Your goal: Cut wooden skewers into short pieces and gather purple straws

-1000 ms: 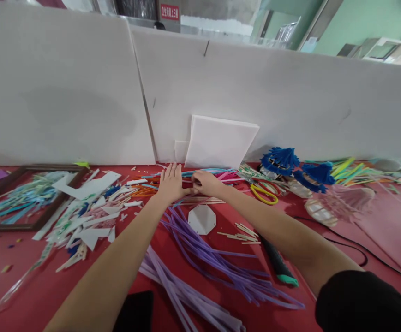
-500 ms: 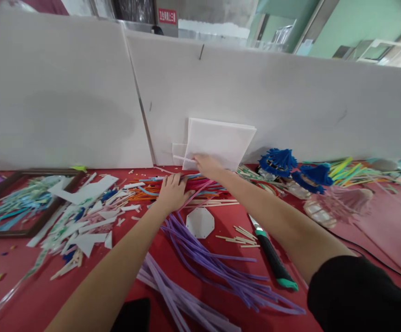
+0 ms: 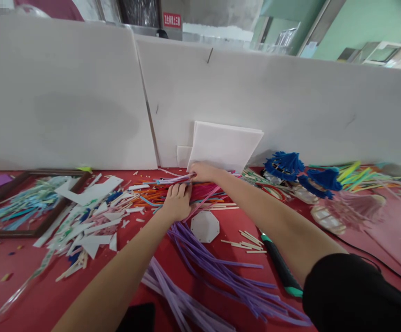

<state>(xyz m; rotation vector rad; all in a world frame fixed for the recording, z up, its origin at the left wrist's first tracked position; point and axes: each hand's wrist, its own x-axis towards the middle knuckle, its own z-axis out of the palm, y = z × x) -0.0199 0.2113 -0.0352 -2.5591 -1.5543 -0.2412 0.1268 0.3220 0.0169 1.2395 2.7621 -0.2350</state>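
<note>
A mixed pile of orange, red, pink and blue pipe cleaners (image 3: 205,190) lies near the foot of the white board. My left hand (image 3: 178,200) rests on the left part of this pile, fingers bent over the stems and fingertips partly hidden among them. Just beyond it, my right hand (image 3: 205,172) is closed at the pile's back edge, on a few pale pink pipe cleaners (image 3: 181,178). White square sheets (image 3: 226,145) lean on the board behind it. Nearer me lie purple pipe cleaners (image 3: 217,265), paler lilac ones (image 3: 177,295) and a white octagonal plate (image 3: 205,227).
White scraps (image 3: 92,221) and a brown frame (image 3: 36,226) lie at left. Short sticks (image 3: 247,242) and a black-and-green handled tool (image 3: 281,267) are by my right forearm. Blue fringed pieces (image 3: 283,165) and a pink one (image 3: 362,207) stand at right. A white board (image 3: 279,92) closes the back.
My right hand has come down from the leaning sheets, where it held a pale strip, to the pile. My left hand's fingers have drawn closer together. The view has shifted slightly.
</note>
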